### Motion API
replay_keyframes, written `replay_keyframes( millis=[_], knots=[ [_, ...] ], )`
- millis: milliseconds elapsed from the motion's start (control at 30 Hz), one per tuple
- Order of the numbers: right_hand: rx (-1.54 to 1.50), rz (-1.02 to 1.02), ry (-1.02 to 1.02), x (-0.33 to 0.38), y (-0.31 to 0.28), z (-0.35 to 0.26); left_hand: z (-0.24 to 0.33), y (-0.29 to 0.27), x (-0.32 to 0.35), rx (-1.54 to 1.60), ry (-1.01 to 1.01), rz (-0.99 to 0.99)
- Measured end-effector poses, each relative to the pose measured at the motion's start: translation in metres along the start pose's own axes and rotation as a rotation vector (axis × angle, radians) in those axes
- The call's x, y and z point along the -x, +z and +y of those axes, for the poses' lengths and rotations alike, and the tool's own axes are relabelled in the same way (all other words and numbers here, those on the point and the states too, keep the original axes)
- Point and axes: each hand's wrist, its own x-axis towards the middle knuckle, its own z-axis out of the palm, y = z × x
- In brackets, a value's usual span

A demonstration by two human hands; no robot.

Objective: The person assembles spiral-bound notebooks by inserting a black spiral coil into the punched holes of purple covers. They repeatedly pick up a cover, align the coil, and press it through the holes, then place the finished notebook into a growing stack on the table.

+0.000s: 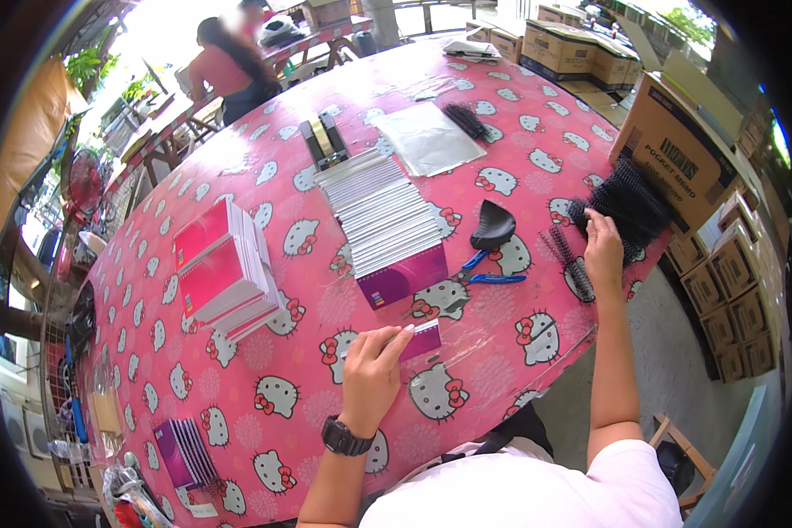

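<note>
Hiding part of a small purple booklet (421, 339), the curled left hand (371, 370) pinches it, while beyond it the right hand (603, 251) rests loosely open on black binding combs (627, 204).

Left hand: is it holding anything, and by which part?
The left hand holds a small purple notepad by its left edge, fingers pinching it on the pink tablecloth.

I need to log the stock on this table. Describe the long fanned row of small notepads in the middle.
The row of notepads lies flat on the pink cartoon-cat tablecloth, running away from the person. The pads overlap like shingles, showing mostly white paper edges; the nearest one shows a glossy magenta cover. The far end touches two dark blocks with a gold one between them. No hand touches the row; the left hand holds a single small pad just before it.
</note>
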Motion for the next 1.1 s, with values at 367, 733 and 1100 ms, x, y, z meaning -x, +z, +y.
replay_keyframes(
  millis=[367, 733, 1100],
  knots=[
    [-0.907, -0.829, -0.097, 0.067, -0.010, -0.141, 0.004, 0.007, 0.004, -0.032, -0.004, 0.052],
    [-0.848, -0.738, -0.266, 0.066, 0.002, -0.145, 0.006, 0.006, 0.007, -0.018, -0.019, 0.062],
    [-0.910, -0.928, -0.486, 0.056, 0.003, -0.137, 0.013, 0.005, 0.003, -0.006, -0.037, 0.083]
  ],
)
